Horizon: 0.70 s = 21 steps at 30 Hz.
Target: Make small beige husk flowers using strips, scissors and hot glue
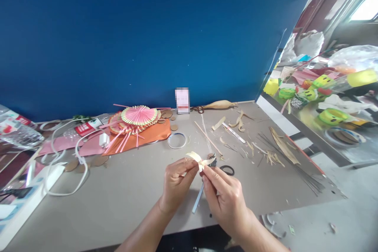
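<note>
Both hands meet above the front middle of the table, around a small cream flower-like piece [201, 163] with several thin petals, which looks like dried husk. My left hand [179, 177] pinches its left side between thumb and fingers. From the other side, my right hand [226, 191] is closed on its base, where the fingertips hide part of it. A narrow pale blue strip [197, 200] slants down below the fingers; whether it is attached to the flower I cannot tell. Just behind my right hand lie a black ring [227, 170] and a small dark object partly covered by the fingers.
Dried husk pieces [284, 145], thin wires and a white marker-like stick [234, 132] lie to the right. Pink paper fans [140, 116] rest on orange paper at the left, near a tape roll [176, 140], white cable [79, 165] and power strip [29, 204]. A blue panel [165, 39] rises behind.
</note>
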Tool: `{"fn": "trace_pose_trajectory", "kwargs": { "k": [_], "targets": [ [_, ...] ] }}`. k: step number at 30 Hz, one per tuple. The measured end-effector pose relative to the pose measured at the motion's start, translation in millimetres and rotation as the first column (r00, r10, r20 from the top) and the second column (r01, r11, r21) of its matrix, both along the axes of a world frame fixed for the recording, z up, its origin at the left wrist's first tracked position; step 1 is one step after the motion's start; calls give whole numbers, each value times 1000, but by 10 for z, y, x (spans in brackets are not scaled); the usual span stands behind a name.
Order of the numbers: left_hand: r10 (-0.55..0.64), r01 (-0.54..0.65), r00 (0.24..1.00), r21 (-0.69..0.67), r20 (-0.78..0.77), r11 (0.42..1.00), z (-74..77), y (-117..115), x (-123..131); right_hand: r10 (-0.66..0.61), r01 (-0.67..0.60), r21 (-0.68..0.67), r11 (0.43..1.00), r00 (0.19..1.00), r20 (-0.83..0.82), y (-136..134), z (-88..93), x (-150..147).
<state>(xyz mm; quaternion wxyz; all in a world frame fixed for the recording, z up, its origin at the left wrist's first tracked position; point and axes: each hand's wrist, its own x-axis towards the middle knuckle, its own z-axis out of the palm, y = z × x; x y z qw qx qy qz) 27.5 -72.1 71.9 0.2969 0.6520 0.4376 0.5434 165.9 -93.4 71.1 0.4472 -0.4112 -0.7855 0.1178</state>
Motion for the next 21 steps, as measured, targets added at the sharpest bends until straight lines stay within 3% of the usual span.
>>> {"fn": "trace_pose_trajectory", "kwargs": {
  "k": [10,14,21],
  "targets": [
    [24,-24,999,-16,28,1000,-59,-16,0,12,-12,-19,1000,1000,-19,-15,62,25],
    [28,-26,999,-49,40,998,-56,-35,10,1,-9,-61,998,992,-126,3,77,36],
    [-16,15,999,20,40,1000,-27,-34,27,-69,16,-180,983,954,-290,74,110,-3]
  ]
}}
